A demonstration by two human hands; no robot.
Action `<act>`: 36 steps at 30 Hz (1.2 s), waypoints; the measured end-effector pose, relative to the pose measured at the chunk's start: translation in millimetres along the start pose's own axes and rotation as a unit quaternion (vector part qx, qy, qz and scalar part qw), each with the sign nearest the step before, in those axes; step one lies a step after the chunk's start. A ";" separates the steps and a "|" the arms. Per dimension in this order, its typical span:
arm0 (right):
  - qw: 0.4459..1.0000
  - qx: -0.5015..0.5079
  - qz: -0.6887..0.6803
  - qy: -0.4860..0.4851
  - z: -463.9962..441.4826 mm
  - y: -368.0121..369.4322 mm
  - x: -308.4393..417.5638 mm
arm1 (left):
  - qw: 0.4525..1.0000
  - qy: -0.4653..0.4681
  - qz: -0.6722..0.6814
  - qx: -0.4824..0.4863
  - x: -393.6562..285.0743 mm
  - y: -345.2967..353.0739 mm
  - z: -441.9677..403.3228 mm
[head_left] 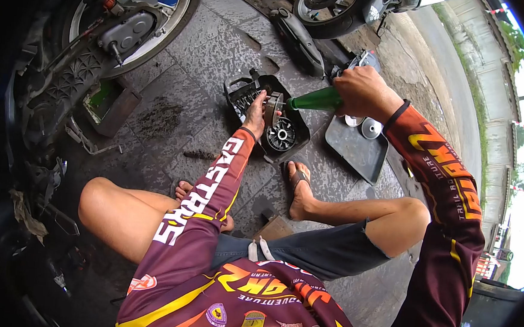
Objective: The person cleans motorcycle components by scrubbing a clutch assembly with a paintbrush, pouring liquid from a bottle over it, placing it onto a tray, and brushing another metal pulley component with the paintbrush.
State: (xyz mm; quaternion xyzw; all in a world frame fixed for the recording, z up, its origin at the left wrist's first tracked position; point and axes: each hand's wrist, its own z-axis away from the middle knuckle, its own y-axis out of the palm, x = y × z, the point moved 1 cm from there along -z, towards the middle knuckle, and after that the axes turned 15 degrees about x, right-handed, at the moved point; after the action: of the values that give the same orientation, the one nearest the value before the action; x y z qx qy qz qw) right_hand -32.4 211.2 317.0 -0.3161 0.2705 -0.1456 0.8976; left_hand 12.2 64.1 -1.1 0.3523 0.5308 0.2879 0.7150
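My right hand is wrapped round a green glass bottle, tilted so that its neck points left. The bottle's mouth is close to a round metal part, which looks like a clutch drum seen edge-on. My left hand grips that part by its left side, fingers partly hidden. Both are over a black plastic basin. In the basin lies a finned round metal part, just below the piece in my left hand. Whether liquid is coming out of the bottle cannot be made out.
A grey tray with round metal parts stands right of the basin. A long dark cover lies behind it. A motorcycle wheel and engine are at upper left, near a metal box. Another wheel is at the top.
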 end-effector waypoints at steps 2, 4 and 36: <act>1.000 0.006 -0.002 -0.006 2.4 -0.1 3.8 | 1.000 0.003 0.015 -0.011 2.1 -0.1 -0.8; 1.000 0.012 -0.003 -0.010 4.5 -0.2 8.4 | 0.999 0.005 0.030 -0.020 2.9 2.5 -2.3; 0.999 0.010 0.018 -0.034 0.8 -19.1 -1.9 | 0.834 0.100 -0.534 -0.094 6.4 15.7 10.0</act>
State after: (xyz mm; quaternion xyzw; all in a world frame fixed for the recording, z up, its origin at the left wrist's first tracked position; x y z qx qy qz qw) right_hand -35.2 198.0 330.7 -0.3071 0.2440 -0.1216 0.9118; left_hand 22.9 76.4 9.9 -0.0856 0.6753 -0.0561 0.7304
